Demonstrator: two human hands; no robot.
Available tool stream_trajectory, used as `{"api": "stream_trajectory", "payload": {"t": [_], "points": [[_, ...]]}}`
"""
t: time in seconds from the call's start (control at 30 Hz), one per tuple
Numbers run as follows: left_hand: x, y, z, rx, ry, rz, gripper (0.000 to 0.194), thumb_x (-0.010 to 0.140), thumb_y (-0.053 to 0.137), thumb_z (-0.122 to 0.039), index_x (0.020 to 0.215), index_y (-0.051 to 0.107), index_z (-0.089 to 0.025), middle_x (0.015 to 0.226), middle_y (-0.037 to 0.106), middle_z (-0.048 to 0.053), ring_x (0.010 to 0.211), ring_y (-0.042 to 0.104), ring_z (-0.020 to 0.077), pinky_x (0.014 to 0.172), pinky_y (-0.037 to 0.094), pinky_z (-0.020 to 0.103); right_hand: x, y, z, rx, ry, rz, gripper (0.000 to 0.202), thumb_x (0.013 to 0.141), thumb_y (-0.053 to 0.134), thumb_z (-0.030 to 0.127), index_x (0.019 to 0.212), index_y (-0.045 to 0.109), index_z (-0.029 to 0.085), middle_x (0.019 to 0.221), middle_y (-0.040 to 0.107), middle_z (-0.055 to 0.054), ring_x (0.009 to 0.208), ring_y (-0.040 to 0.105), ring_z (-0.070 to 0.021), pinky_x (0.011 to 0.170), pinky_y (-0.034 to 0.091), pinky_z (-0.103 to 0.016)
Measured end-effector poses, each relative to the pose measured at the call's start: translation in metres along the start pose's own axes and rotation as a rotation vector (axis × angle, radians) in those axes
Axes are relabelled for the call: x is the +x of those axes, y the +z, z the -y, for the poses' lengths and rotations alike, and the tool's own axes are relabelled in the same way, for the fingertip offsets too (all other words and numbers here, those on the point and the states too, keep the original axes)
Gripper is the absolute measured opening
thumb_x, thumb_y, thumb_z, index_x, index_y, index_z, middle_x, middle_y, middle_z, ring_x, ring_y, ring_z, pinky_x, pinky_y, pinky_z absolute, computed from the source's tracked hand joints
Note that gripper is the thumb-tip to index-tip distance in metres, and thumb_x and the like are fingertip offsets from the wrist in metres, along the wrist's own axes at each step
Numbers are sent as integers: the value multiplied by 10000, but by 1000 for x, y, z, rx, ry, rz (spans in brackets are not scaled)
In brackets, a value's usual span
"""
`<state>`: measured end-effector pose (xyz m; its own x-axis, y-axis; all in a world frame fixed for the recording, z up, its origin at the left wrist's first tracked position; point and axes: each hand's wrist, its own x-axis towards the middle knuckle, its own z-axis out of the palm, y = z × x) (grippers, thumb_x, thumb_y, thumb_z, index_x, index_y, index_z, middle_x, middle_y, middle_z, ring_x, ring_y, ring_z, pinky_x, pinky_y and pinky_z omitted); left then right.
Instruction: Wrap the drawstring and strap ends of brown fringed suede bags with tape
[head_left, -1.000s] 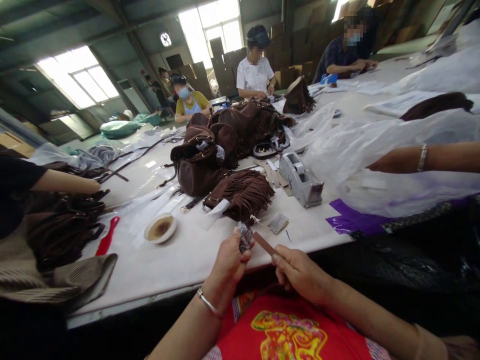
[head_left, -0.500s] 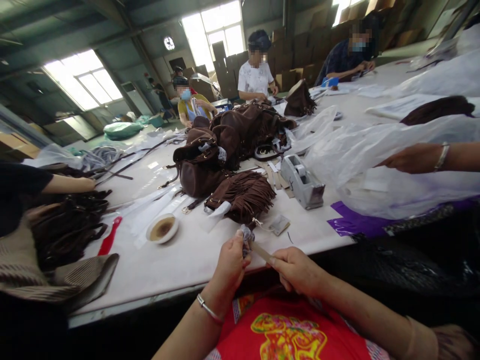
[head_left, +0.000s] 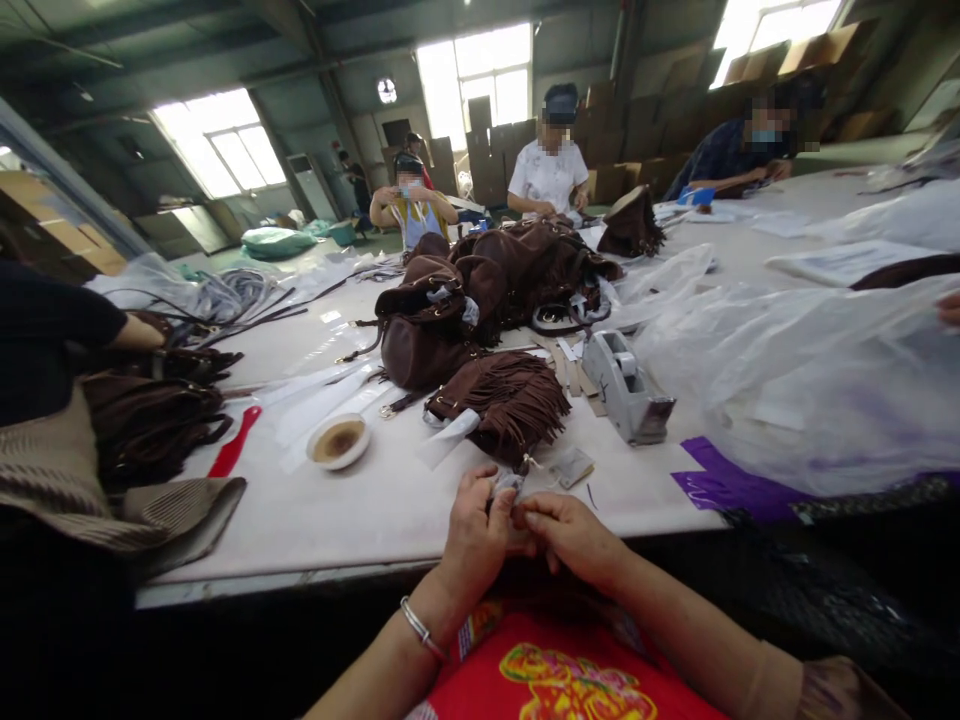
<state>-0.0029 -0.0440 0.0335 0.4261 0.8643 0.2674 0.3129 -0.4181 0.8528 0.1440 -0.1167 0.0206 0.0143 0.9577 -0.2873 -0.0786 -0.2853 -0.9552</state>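
Note:
My left hand (head_left: 480,530) is closed on a crumpled piece of greyish plastic wrap (head_left: 507,484) at the table's front edge. Right beside it, my right hand (head_left: 570,535) is pinched, its fingertips close against the left ones; what they grip is mostly hidden. Just beyond both hands lies a dark brown fringed bag (head_left: 502,400) with a white paper slip (head_left: 457,428) at its side. A small tag in a clear packet (head_left: 571,467) rests to its right.
A grey tape dispenser (head_left: 628,385) stands to the right. More brown bags (head_left: 450,300) are heaped behind. Leftward are a shallow bowl of brown liquid (head_left: 337,442) and a red-handled tool (head_left: 234,442). Clear plastic sheeting (head_left: 787,360) covers the right side; co-workers stand around the table.
My hands have come together, and the tan strip that ran between them is now out of sight. The view has shifted left. At right, another person's hand has drawn back from the plastic.

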Motion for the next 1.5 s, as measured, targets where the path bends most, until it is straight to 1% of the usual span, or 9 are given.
{"api": "stream_trajectory", "payload": {"t": [0.17, 0.37, 0.57, 0.67, 0.87, 1.17, 1.3, 1.4, 1.5], "points": [[-7, -5, 1, -30, 27, 3, 158, 894, 580, -257, 800, 684, -185, 1072, 587, 112, 1088, 547, 243, 962, 437, 377, 0, -3, 1, -106, -3, -23, 365, 835, 545, 521, 795, 638, 170, 613, 594, 23, 437, 462, -85, 396, 329, -202], [-11, -10, 6, -65, 80, 21, 142, 899, 582, -247, 896, 704, -175, 1101, 548, 115, 1102, 526, 238, 981, 436, 373, 15, -4, 1, -150, -92, -109, 200, 807, 628, 365, 757, 694, 183, 699, 625, 1, 654, 549, -145, 595, 431, -257], [-13, -13, 12, -89, 98, 8, 141, 900, 590, -257, 887, 696, -165, 1095, 536, 116, 1081, 527, 229, 968, 448, 358, 15, 20, 1, 487, -28, 45, 281, 762, 719, 331, 1013, 698, 207, 983, 681, -39, 855, 613, -179, 758, 503, -303], [-14, -14, 13, -105, 113, 8, 144, 900, 578, -238, 835, 683, -164, 1066, 548, 116, 1025, 541, 220, 933, 467, 353, 17, 32, 1, 708, 2, 11, 270, 761, 748, 296, 1011, 689, 213, 1018, 685, -31, 840, 627, -142, 744, 524, -257], [-15, -12, 17, -191, 37, -45, 58, 836, 640, -186, 831, 697, -176, 1090, 621, 120, 1070, 570, 236, 973, 457, 364, 29, 43, -7, 836, 40, -128, 197, 708, 787, 191, 874, 683, 209, 902, 714, 8, 796, 651, -112, 736, 550, -211], [-14, -10, 21, -312, -146, -131, 114, 747, 729, -196, 847, 769, -229, 1205, 664, 91, 1116, 601, 256, 1022, 439, 386, 33, 49, -8, 918, 75, -132, 250, 672, 816, 192, 886, 687, 202, 982, 737, -5, 859, 675, -127, 794, 547, -228], [-9, -17, 17, -320, -117, -60, 168, 797, 688, -225, 937, 778, -246, 1152, 681, 84, 1053, 618, 235, 974, 457, 355, 33, 46, -9, 818, 36, -124, 245, 732, 798, 288, 938, 687, 212, 994, 724, -8, 851, 659, -128, 770, 539, -234], [-2, -25, 20, -334, -190, -23, 96, 778, 713, -281, 758, 771, -207, 952, 709, 72, 888, 624, 212, 815, 483, 297, 21, 33, -7, 459, 25, -112, 305, 852, 678, 438, 1033, 668, 192, 954, 708, -52, 788, 648, -156, 637, 527, -247], [6, -34, 26, -402, -345, 47, 248, 728, 759, -374, 611, 702, -162, 647, 624, 21, 635, 535, 148, 572, 394, 229, 1, 17, -1, 104, -61, -60, 397, 889, 612, 466, 1186, 592, 203, 964, 694, -74, 726, 643, -171, 573, 506, -264]]}}
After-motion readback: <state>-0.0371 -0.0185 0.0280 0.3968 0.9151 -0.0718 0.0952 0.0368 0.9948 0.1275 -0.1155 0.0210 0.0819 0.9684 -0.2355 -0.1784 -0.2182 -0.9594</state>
